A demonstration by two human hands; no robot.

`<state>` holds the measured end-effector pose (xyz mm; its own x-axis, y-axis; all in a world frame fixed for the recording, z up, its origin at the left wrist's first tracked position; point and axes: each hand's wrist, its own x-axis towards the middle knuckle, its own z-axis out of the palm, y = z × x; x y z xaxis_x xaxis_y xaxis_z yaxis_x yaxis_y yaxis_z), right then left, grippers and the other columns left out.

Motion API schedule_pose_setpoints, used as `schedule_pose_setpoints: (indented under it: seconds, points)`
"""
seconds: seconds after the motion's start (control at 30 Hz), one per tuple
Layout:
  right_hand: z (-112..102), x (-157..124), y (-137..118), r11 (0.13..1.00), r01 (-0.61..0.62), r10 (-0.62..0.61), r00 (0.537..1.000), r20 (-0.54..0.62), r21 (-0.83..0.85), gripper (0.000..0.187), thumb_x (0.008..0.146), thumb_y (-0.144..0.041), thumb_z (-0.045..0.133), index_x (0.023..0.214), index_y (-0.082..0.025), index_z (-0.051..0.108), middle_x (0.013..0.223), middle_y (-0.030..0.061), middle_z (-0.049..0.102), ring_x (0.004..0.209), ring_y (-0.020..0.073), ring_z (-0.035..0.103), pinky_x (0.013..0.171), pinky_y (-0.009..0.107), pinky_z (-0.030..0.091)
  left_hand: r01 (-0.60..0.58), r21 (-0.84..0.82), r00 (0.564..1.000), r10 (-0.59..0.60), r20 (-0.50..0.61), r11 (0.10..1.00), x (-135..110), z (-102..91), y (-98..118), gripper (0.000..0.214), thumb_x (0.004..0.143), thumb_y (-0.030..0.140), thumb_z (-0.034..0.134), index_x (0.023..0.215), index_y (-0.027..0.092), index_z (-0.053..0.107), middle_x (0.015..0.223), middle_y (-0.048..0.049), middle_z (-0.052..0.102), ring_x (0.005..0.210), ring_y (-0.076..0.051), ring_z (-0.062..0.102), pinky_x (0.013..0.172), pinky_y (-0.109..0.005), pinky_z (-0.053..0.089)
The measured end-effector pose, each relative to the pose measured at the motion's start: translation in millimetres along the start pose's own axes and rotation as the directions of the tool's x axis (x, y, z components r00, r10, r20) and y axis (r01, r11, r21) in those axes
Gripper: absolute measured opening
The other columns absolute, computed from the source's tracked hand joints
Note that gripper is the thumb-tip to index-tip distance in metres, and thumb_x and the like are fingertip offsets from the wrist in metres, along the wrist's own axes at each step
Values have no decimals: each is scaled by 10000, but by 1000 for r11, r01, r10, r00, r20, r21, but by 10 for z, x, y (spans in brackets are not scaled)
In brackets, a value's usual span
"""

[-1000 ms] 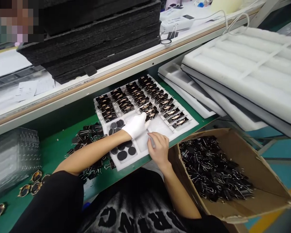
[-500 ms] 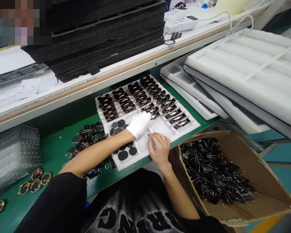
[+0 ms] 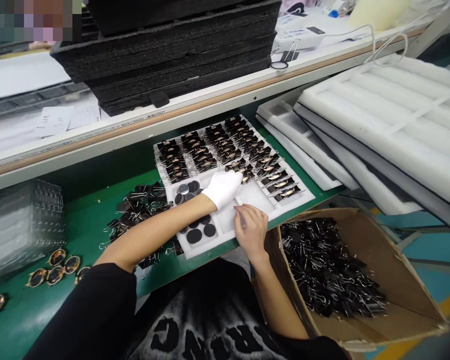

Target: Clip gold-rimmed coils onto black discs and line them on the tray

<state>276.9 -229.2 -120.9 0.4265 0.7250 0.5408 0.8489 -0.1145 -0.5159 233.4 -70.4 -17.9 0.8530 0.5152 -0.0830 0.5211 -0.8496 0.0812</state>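
A white foam tray (image 3: pixel 302 198) lies on the green bench, its far rows filled with several black binder clips (image 3: pixel 225 147) clamped on brown lenses. My left hand (image 3: pixel 222 188), in a white glove, rests on the tray with its fingertips at the nearest clipped lens (image 3: pixel 244 173); the fingers are closed, and what they pinch is hidden. My bare right hand (image 3: pixel 252 229) sits curled on the tray's near edge, fingers pressed together around something too small to make out. Dark round discs (image 3: pixel 195 235) lie in the tray's left compartments.
A cardboard box (image 3: pixel 405 280) of loose black binder clips (image 3: pixel 330 270) stands at my right. More clips (image 3: pixel 138 205) are heaped left of the tray. Brown lenses (image 3: pixel 56 270) lie at the near left. Black foam sheets (image 3: pixel 172 50) sit on the shelf, white foam trays (image 3: pixel 378 120) at right.
Both hands have stayed on the tray with hardly any motion. The view has shifted slightly left and down.
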Motion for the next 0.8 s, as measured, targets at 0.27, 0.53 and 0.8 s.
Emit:
schedule_pose_setpoints:
  seconds: [0.27,0.53,0.8]
  points:
    - [-135,223,32,991,126,-122,989,79,-49,372,1010,-203,516,1362,-166,629,1443,188,630,1350,323,583,1064,491,440,120,26,985,-115,-130,992,-840,-685,-731,451,1064,457,337,1156,198,695,1034,-90,757,880,-266,726,749,-351,504]
    - [17,773,581,904,307,-249,944,217,-298,454,959,-124,441,1377,-68,608,1370,224,680,1292,347,636,1171,593,301,385,-140,903,-404,-144,912,-2363,-692,-1396,435,1047,469,384,1206,240,718,1194,-44,765,1044,-221,723,947,-320,517]
    - [-30,715,39,881,436,-399,894,206,-185,411,976,-153,507,1367,-176,631,1366,192,680,1215,381,672,1093,574,346,815,-97,573,-819,-13,571,-3599,-247,-2214,480,1012,458,379,1305,212,669,1320,-100,710,1183,-293,680,1048,-408,503]
